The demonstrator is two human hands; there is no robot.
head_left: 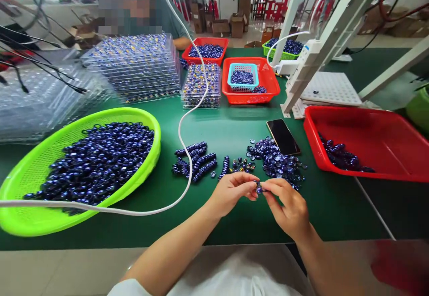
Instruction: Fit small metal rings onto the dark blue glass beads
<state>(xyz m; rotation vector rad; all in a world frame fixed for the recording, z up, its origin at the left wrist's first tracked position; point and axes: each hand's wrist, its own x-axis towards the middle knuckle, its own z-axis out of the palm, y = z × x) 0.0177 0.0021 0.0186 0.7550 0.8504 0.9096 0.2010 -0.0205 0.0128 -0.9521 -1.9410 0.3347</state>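
My left hand (pixel 234 191) and my right hand (pixel 286 202) meet above the near part of the green table. Fingertips of both pinch a small shiny dark-blue round part (pixel 259 189); its exact kind is too small to make out. Just beyond my right hand lies a loose pile of flat dark-blue discs (pixel 279 164). Small blue and gold pieces (pixel 243 165) are scattered past my left fingers. Left of those, blue ringed parts lie stacked in short rows (pixel 197 162).
A green oval basket (pixel 156 144) full of blue parts stands left, crossed by a white cable (pixel 181 130). A phone (pixel 283 136) and red tray (pixel 392 139) are at right. Clear stacked trays (pixel 144 68) and a red basket (pixel 275 88) stand behind. Another person (pixel 167 23) sits opposite.
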